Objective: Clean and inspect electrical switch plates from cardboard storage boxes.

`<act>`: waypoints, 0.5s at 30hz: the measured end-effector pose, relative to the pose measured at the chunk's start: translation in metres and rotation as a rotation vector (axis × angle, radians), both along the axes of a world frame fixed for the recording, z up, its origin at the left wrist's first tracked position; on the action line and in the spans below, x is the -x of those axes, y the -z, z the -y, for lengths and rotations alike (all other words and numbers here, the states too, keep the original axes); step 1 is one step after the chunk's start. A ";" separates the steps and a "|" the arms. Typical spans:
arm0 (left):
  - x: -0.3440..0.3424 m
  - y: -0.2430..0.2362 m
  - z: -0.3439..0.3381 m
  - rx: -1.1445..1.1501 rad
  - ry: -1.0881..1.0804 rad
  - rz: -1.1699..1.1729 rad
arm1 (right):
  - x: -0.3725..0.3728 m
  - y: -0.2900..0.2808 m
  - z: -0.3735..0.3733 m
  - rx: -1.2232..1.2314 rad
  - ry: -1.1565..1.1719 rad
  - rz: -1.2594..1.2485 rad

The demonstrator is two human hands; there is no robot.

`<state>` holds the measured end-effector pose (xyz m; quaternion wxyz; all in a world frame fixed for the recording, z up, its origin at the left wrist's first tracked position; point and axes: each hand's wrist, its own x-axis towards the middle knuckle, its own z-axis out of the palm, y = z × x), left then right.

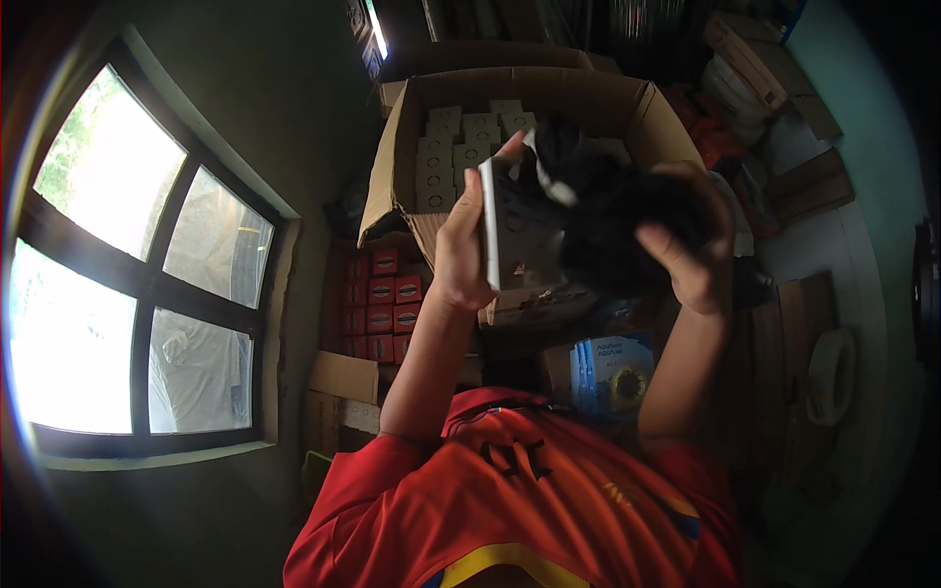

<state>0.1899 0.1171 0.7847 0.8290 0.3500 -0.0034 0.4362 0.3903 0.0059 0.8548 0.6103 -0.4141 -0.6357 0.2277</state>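
Observation:
My left hand (466,240) grips the white edge of a flat, box-like item (490,225), whose dark face is partly hidden and blurred. A bundle of soft-looking black material (613,225), with a light strip on it, lies over that item. My right hand (686,265) is closed on the bundle's right side, thumb across its front. Both are held up over a large open cardboard box (387,181) packed with several small pale boxes (436,176).
Several red boxes (382,292) sit below at left, near a smaller carton (343,372). Blue flat packages (608,372) lie below my hands. Cartons (809,176) and a white ring-shaped item (830,377) are on the right. A barred window (152,250) fills the left wall.

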 end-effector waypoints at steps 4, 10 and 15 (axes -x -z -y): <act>0.003 -0.004 0.000 -0.393 -0.299 -0.222 | 0.002 0.016 -0.006 -0.144 0.187 -0.330; -0.012 -0.001 0.008 0.079 -0.229 -0.080 | 0.058 0.044 -0.025 -0.121 0.300 -0.267; -0.013 0.002 0.015 -0.329 -0.713 -0.690 | 0.079 0.064 -0.037 -0.059 0.242 -0.166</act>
